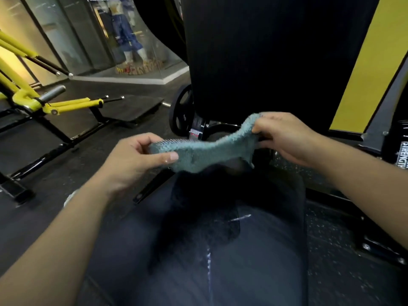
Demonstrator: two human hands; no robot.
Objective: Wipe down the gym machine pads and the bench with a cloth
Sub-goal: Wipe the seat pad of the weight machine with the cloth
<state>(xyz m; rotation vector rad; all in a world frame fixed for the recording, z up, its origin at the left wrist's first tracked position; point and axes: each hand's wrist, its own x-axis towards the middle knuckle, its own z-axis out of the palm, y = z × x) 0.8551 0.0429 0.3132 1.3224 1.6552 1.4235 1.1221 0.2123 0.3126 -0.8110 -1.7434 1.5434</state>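
A teal cloth (205, 149) is stretched between both hands in mid-air. My left hand (136, 160) pinches its left end between thumb and fingers. My right hand (284, 135) grips its right end, slightly higher. Behind the cloth rises a tall black back pad (265, 54) of a gym machine. Below the hands lies a dark seat pad (254, 239) with a pale streak down its middle; a dark shadow or fabric covers part of it.
A yellow and black machine (44, 102) stands at the left on the dark rubber floor. A black weight plate (181, 111) hangs beside the back pad. A yellow panel (364, 62) and black frame (388, 140) are at the right. A glass display case (132, 40) is behind.
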